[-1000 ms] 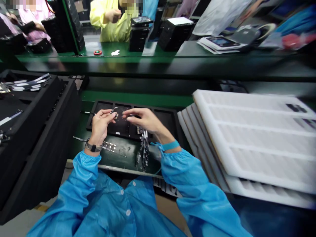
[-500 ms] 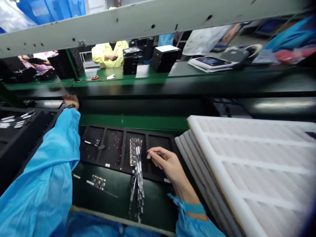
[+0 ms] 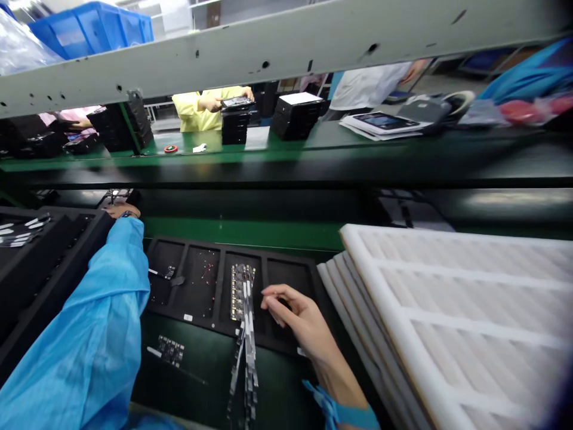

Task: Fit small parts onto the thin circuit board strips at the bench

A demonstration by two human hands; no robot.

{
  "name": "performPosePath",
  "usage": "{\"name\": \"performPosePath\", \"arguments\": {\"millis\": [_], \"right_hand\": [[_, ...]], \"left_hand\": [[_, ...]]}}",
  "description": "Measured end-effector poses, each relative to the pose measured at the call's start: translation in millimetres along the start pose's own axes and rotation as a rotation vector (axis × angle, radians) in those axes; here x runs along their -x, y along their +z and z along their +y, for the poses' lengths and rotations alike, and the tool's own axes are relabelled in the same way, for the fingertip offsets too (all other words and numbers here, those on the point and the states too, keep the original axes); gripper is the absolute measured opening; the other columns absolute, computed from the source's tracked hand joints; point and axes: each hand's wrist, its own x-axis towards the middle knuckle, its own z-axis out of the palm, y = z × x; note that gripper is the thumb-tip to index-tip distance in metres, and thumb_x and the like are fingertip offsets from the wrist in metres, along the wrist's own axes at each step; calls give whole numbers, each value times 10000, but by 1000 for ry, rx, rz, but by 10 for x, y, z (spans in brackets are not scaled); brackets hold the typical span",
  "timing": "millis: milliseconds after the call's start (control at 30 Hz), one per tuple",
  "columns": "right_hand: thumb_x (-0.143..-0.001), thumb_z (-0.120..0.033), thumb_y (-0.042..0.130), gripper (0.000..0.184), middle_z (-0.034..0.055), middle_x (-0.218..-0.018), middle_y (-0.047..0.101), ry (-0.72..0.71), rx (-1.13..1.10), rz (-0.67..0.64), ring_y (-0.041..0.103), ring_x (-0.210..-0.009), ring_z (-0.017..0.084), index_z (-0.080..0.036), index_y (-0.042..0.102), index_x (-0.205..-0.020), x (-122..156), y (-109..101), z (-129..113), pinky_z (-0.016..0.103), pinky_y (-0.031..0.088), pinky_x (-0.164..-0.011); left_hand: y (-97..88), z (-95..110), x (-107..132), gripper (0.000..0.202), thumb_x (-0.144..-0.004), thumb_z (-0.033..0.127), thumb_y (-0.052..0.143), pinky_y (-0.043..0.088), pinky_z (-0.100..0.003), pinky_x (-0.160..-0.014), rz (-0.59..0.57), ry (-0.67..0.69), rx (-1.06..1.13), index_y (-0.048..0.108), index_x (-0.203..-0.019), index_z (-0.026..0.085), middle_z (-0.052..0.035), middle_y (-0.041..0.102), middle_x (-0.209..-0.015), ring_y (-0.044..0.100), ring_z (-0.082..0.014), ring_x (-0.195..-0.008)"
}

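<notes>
My right hand (image 3: 298, 313) hovers over the right part of a black compartment tray (image 3: 203, 325), its thumb and fingertips pinched together. Whatever they hold, if anything, is too small to make out. Just left of the fingertips, a bundle of small circuit boards with long flex strips (image 3: 244, 298) lies in one compartment, the strips hanging over the tray's front edge. My left hand (image 3: 120, 209) is stretched far to the left, beside a dark object with white parts (image 3: 119, 195). Its fingers are mostly hidden. A small circuit board piece (image 3: 170, 351) lies on the green bench in front.
On the right, a white ribbed tray (image 3: 447, 269) tops a stack of grey foam sheets (image 3: 353, 298). Black foam trays (image 3: 58, 257) stand at the left. A metal beam (image 3: 268, 54) crosses overhead. Beyond, a person in yellow (image 3: 197, 110) handles a stack of black trays (image 3: 235, 125).
My left hand has come down to the dark object at the far left. My right hand stays pinched by the bundle. The view has tilted slightly; the person in yellow now touches the stack.
</notes>
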Motion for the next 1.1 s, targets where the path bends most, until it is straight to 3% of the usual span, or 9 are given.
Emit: {"name": "performPosePath", "arguments": {"millis": [100,167,233,333,433,500,567,733,1100], "right_hand": [[-889,-560,793,395,84,-936,770,-62,-82,-2,588,-643,166,-225,695,-1073,-3,35,-2,351,523,-658],[-904,-561,773,404,111,-1044,786,-55,-113,-19,652,-717,201,-243,667,-1131,8,53,0,387,559,-714],[-900,-567,773,411,133,-1124,789,-33,-122,-29,701,-783,226,-250,650,-1131,25,62,5,395,574,-718],[-862,-573,815,416,129,-1144,799,-18,-129,-29,731,-800,224,-248,645,-1059,53,64,14,372,584,-698],[-854,-572,829,401,104,-1058,815,-27,-123,-20,711,-714,185,-237,653,-985,60,98,19,327,570,-641],[-860,-567,827,389,88,-979,815,-40,-114,-17,675,-644,159,-228,657,-946,39,160,11,300,546,-594],[-860,-562,831,386,76,-927,806,-60,-101,-31,651,-615,144,-219,665,-925,-6,255,-15,288,534,-580],[-838,-601,833,431,64,-883,792,-109,-55,-112,639,-612,137,-210,674,-919,-164,522,-134,287,529,-596],[-798,-631,829,461,76,-877,810,-61,-69,-118,652,-575,134,-203,679,-881,-289,715,34,276,516,-547]], "left_hand": [[29,142,1,427,-1015,269,589,288,-712,-1187,74,-18,78,567,-1337,-11,-287,579,-1467,404,-443,-1470],[25,260,88,377,-981,224,614,309,-611,-1215,88,43,149,614,-1288,5,-288,598,-1455,456,-386,-1444],[-67,320,379,265,-996,223,586,419,-465,-1162,78,156,276,690,-1198,88,-200,702,-1321,600,-295,-1285],[-382,166,1302,173,-963,294,656,528,-400,-1007,25,444,648,742,-1033,161,-79,765,-1029,683,-245,-1039],[-579,-298,2461,117,-925,331,727,562,-373,-899,-295,657,643,778,-910,226,-39,765,-928,700,-235,-911],[-468,-666,3046,115,-951,304,696,567,-394,-922,-507,732,531,792,-992,256,-53,769,-1010,702,-254,-979],[-207,-972,3370,205,-962,252,670,545,-453,-1006,-478,711,387,778,-1136,254,-92,740,-1189,660,-297,-1144],[334,-1252,3474,206,-958,211,686,490,-511,-1036,-354,730,243,748,-1154,220,-143,655,-1370,577,-344,-1272],[461,-1312,3431,147,-953,165,626,444,-466,-966,-351,725,294,538,-1050,230,-99,663,-1111,581,-306,-1081]]}}
